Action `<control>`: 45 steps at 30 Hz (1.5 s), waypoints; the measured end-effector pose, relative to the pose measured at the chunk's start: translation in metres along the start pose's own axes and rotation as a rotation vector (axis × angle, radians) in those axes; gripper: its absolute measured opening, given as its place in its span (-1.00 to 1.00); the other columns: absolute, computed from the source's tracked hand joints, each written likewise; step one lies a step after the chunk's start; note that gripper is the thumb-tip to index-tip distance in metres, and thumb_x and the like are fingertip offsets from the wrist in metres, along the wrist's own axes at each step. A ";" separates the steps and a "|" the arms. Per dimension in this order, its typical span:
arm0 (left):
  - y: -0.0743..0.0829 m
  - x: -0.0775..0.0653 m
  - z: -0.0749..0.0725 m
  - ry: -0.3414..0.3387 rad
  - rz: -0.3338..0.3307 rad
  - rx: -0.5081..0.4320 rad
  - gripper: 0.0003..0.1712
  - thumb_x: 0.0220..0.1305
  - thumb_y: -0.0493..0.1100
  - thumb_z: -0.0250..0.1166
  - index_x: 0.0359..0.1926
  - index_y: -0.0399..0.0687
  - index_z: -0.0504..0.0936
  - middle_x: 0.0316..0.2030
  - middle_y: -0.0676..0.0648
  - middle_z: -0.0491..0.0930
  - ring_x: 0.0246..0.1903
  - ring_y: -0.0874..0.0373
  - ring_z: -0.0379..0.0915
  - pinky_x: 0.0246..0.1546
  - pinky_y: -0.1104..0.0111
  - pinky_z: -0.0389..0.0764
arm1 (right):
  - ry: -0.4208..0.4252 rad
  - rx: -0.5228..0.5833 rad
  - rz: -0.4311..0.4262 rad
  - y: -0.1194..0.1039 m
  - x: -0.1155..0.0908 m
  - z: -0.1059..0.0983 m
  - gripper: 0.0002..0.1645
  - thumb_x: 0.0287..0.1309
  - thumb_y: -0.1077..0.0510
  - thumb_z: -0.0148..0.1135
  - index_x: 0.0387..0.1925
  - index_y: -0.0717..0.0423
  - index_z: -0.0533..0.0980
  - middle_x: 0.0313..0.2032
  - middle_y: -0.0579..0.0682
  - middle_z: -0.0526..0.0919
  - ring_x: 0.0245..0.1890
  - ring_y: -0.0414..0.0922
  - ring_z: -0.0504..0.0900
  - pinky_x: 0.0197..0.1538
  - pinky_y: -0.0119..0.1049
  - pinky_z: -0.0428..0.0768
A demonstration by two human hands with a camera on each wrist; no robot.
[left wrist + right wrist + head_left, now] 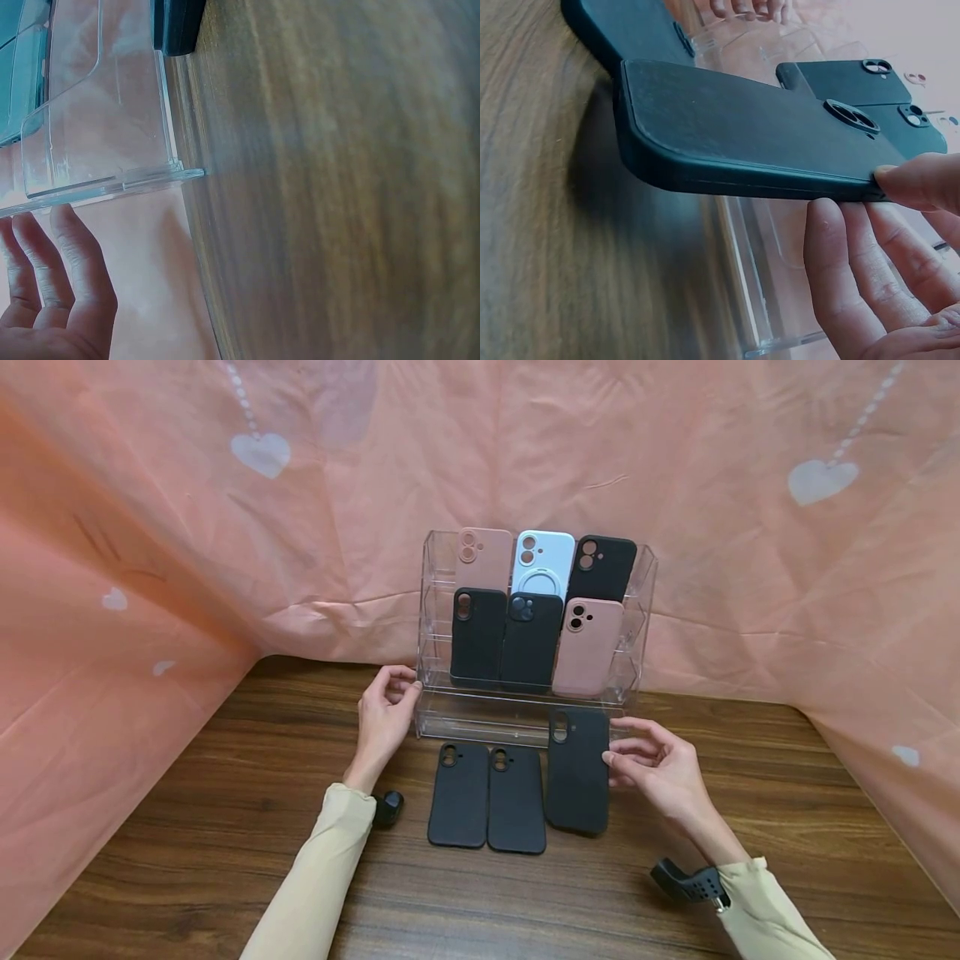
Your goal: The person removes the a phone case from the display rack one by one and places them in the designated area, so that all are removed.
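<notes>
My right hand (663,772) pinches a black phone case (577,777) by its right long edge, thumb on the back face and fingers beneath. In the right wrist view the held case (720,124) is raised at a tilt, its shadow on the wood. Two more black cases (458,797) lie side by side on the table, left of it. My left hand (386,710) touches the left side of a clear acrylic stand (480,727), with fairly straight fingertips on its side panel (97,150) in the left wrist view.
Two tiers of the stand bear cases: a pink one (483,560), a white one with a ring (542,564) and a black one (606,568) behind; two black ones and a pink one (588,652) in front. A pink cloth (337,485) with hearts surrounds the wooden table (262,827).
</notes>
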State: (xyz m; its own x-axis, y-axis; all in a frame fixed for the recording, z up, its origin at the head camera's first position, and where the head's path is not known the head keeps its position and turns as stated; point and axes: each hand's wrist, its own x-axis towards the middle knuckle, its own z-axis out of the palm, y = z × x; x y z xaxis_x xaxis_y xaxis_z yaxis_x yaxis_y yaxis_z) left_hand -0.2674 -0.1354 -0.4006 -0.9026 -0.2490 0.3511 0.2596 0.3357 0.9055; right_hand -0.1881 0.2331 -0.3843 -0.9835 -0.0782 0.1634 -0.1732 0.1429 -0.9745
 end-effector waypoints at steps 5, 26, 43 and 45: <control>-0.001 0.000 0.000 0.000 0.005 0.000 -0.83 0.36 -0.18 0.33 -0.05 -0.03 0.65 -0.28 -0.15 0.69 -0.51 0.32 0.53 -0.48 0.49 0.57 | -0.003 -0.052 0.025 0.004 -0.004 0.000 -0.41 0.19 0.35 0.40 0.25 0.23 0.47 -0.30 -0.22 0.78 -0.36 -0.24 0.79 -0.31 -0.12 0.79; -0.001 -0.001 0.000 0.000 0.015 0.000 -0.83 0.37 -0.18 0.32 -0.04 -0.04 0.66 -0.26 -0.17 0.70 -0.48 0.29 0.55 -0.46 0.50 0.57 | -0.053 -0.083 0.120 0.024 -0.015 0.004 -0.35 0.21 0.40 0.34 0.33 0.30 0.38 -0.27 -0.15 0.75 -0.33 -0.27 0.75 -0.32 -0.16 0.79; -0.001 0.000 0.001 0.006 0.026 -0.021 -0.83 0.34 -0.20 0.33 -0.06 -0.07 0.65 -0.31 -0.17 0.69 -0.56 0.31 0.52 -0.55 0.48 0.56 | -0.112 -0.118 0.250 0.029 -0.011 0.006 -0.42 0.28 0.35 0.30 0.31 0.35 0.41 -0.05 0.21 0.72 -0.27 -0.30 0.74 -0.27 -0.22 0.78; -0.001 0.000 0.001 0.009 0.027 -0.016 -0.83 0.35 -0.20 0.33 -0.06 -0.07 0.66 -0.31 -0.17 0.69 -0.55 0.31 0.52 -0.54 0.48 0.56 | -0.117 -0.134 0.261 0.029 -0.011 0.006 -0.43 0.28 0.34 0.30 0.30 0.35 0.42 -0.04 0.23 0.72 -0.27 -0.30 0.73 -0.27 -0.23 0.78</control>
State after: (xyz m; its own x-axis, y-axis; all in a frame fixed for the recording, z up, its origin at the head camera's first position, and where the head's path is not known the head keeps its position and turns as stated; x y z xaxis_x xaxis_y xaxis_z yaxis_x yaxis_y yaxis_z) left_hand -0.2684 -0.1351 -0.4017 -0.8921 -0.2478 0.3778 0.2896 0.3283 0.8991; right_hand -0.1821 0.2318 -0.4156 -0.9842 -0.1337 -0.1159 0.0711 0.3008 -0.9510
